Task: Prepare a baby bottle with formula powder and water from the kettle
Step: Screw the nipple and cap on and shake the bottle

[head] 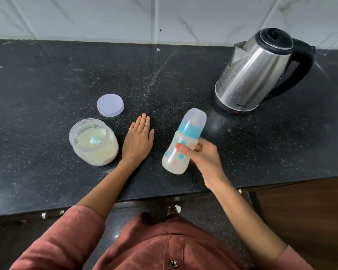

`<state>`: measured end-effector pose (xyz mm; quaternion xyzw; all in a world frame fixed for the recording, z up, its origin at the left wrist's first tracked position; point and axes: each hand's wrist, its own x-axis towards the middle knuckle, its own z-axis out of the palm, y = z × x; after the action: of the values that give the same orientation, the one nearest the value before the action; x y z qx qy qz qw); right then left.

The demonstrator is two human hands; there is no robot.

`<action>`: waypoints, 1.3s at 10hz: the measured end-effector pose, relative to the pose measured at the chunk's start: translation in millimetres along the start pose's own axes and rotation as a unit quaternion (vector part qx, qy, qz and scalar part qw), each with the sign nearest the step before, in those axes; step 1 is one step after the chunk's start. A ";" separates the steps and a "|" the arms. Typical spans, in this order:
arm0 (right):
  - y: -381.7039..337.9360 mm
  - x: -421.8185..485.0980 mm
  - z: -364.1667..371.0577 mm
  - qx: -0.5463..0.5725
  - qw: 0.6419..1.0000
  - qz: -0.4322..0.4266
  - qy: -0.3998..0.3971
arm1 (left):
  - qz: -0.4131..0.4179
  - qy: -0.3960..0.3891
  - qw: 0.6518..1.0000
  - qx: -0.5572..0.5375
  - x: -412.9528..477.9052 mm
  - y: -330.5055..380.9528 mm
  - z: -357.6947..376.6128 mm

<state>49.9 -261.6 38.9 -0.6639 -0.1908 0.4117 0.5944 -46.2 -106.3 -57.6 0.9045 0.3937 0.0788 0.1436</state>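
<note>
Two hands: left hand [138, 141] and right hand [201, 154], both out over the dark speckled bench [47, 84].
Left hand: laid flat on the bench between the jar [105, 152] and the bottle [174, 158], fingers [143, 121] straight and close together, holding nothing.
Right hand: fingers curled round the lower body of the bottle, thumb across its front.
Bottle: near the front edge of the bench, tilted, top leaning away and right toward the kettle [256, 71]; blue collar and clear cap on; milky white inside; slightly blurred, so cannot tell whether its base touches the bench.
Jar: clear, open, upright, just left of the left hand; pale powder inside, with a pale green scoop [95, 140] lying in it.
Lid [110, 105]: pale, round, flat on the bench just behind the jar, apart from it.
Kettle: steel with black handle and black top, upright at the back right, well apart from the jar.
Wall [105, 16]: white veined tiles behind the bench.
Sleeve [66, 240]: rust-coloured, on the left arm.
</note>
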 end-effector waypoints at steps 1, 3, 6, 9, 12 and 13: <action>-3.3 3.8 -5.6 0.031 0.999 -0.012 0.018 | -0.001 0.005 1.000 -0.002 -0.5 0.7 -0.4; -6.2 9.8 -6.0 0.113 0.991 -0.005 0.069 | -0.001 0.004 1.000 0.001 -0.6 0.8 0.0; -7.9 14.6 -12.6 0.159 0.980 -0.016 0.115 | -0.002 0.004 1.000 0.002 -1.1 0.8 -0.3; -5.3 6.5 -12.1 0.082 0.995 -0.013 0.062 | -0.003 -0.001 1.000 0.003 -0.7 0.9 -1.0; -3.0 -2.1 -9.4 -0.017 0.999 -0.014 -0.026 | -0.003 0.002 1.000 -0.001 -0.4 0.5 -0.2; -5.0 8.4 -13.8 0.104 0.992 -0.012 0.075 | -0.001 0.003 1.000 -0.003 -0.5 0.6 0.4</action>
<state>66.7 -263.0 40.3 -0.6253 -0.1096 0.3709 0.6778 -46.1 -107.1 -57.8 0.9036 0.3947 0.0826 0.1447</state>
